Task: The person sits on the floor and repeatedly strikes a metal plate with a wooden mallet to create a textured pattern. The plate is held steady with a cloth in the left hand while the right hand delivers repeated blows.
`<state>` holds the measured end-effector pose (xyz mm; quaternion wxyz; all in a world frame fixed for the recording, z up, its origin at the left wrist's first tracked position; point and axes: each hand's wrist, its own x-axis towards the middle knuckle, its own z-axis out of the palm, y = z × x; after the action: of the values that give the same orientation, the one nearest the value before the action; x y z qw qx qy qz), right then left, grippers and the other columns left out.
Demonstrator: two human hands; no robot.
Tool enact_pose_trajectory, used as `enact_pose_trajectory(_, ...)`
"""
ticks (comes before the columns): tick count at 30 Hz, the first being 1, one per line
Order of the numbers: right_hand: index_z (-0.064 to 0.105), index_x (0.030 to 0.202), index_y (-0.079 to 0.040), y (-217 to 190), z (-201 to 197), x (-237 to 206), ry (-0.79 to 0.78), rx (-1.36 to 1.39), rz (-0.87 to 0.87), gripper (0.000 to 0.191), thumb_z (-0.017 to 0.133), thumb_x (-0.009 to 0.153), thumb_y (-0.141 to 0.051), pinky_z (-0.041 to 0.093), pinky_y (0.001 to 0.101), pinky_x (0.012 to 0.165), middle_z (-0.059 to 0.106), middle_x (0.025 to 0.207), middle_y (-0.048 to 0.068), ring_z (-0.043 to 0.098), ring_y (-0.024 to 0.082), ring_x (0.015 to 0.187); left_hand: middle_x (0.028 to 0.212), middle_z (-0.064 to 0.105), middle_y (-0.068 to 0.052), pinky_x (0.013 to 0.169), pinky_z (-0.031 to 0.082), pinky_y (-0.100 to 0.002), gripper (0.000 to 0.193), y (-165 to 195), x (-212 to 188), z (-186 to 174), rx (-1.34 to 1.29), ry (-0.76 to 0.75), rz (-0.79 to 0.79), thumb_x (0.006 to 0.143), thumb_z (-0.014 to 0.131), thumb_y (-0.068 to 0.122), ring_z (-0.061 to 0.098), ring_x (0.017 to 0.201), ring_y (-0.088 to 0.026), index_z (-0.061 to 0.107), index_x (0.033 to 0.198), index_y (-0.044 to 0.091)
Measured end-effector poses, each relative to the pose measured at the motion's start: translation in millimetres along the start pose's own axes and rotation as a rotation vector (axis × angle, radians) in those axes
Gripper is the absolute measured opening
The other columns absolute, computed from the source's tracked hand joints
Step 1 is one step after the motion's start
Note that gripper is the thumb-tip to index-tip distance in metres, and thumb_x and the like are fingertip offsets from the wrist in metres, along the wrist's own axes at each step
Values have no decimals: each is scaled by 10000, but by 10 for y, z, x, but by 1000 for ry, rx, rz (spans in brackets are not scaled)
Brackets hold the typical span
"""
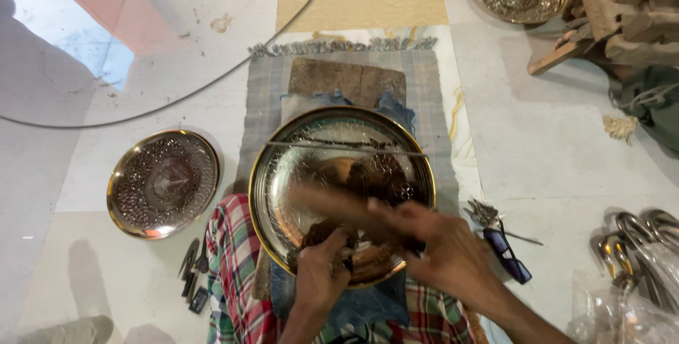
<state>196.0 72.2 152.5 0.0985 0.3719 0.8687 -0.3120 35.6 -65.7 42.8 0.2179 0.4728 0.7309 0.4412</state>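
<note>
— Progress on the large brass plate point(339, 139)?
— Hard to judge; faint chased lines near the centre, broad shiny bands bare toward the rim. Resting on cloth on the floor, over the lap.
— Left hand point(320, 273)?
— Curled tight round a small punch point(349, 243), tip on the plate.
— Right hand point(442, 245)?
— Closed on a blurred wooden mallet point(339, 202), raised across the plate.

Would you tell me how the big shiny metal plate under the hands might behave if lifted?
The metal plate looks rigid and thin, so probably light for its width. Its polished surface may be slippery. Resting on soft blue cloth, it could rock if pushed at the rim.
</note>
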Motion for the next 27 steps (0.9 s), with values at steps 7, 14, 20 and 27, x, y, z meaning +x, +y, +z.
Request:
enact_pose_trajectory(7,595,1441,-308,378,600,-240,385,431,-8,855,708,682,68,642,285,659,733,1202,32,772,164,920,857,783,-147,453,552,-331,504,-134,194,-102,6,-346,94,708,611,-125,710,520,-214,721,1177,22)
enact_pose_trajectory(14,606,1428,-65,697,1416,-468,661,634,-76,737,688,707,67,531,392,999,687,1334,224,692,322,1248,888,762,-168,624,606,-368,510,-159,502,-243,-87,-498,551,653,628,-103,750,729,-278,754,1123,49)
enact_pose_trajectory(20,482,1458,22,929,1701,-594,723,9,-200,852,770,674,-149,435,523,1081,607,1366,261,554,468,1331,834,765,-148,567,557,-395,446,-103,711,-180,59,-832,516,708,700,-69,733,663,-278,779,1108,113)
enact_pose_trajectory(27,405,1525,21,941,1954,-483,348,564,163,743,586,889,-318,448,496,1063,568,1422,282,572,424,1296,807,779,-116,565,555,-372,516,-121,851,-128,260,-1079,645,668,700,-105,713,627,-264,800,1102,154)
